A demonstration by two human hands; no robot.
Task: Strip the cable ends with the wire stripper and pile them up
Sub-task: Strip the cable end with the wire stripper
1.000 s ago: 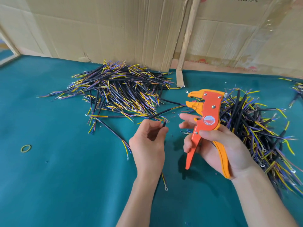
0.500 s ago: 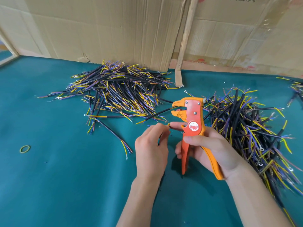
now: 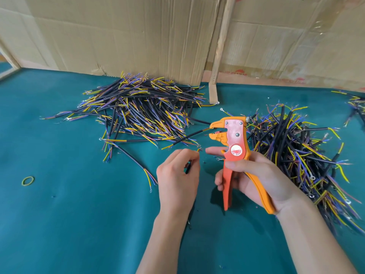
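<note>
Head view: right hand [image 3: 254, 178] clamped around wire stripper [image 3: 235, 147] handles; left hand [image 3: 177, 178], just beside it, pinches cable [image 3: 188, 168]; cable piles behind both hands.

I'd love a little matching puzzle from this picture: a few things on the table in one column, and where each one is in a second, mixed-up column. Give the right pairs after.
Things:
1. wire stripper
2. rubber band
3. single cable
4. big cable pile

Places:
A. lying alone on the green table, far left
B. pinched in the left hand
C. against the cardboard at the back
D. gripped upright in the right hand

Pairs: 1-D, 2-A, 3-B, 4-C
</note>
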